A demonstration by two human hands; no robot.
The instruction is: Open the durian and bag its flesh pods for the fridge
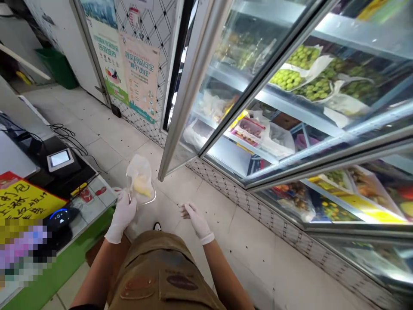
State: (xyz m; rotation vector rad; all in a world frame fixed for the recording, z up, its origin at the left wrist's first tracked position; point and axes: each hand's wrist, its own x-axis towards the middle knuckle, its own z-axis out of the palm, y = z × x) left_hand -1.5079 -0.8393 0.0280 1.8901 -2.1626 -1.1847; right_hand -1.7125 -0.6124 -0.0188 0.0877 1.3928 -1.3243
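Observation:
My left hand (123, 216), in a white glove, is closed around the edge of a clear plastic container (140, 179) with pale yellow fruit pieces inside, held upright over the tiled floor. My right hand (195, 218), also gloved, hangs free a little to the right with its fingers spread and nothing in them. Both hands are in front of a glass-doored display fridge (290, 107), whose open door (193, 86) stands just above and right of the container.
A green-fronted counter (64, 254) at left carries a yellow handwritten sign (22, 200), a small screen device (60, 159), a black scanner (61, 215) and cables. The fridge shelves hold trays of green fruit (303, 71) and wrapped packs. Posters (135, 73) hang on the far wall.

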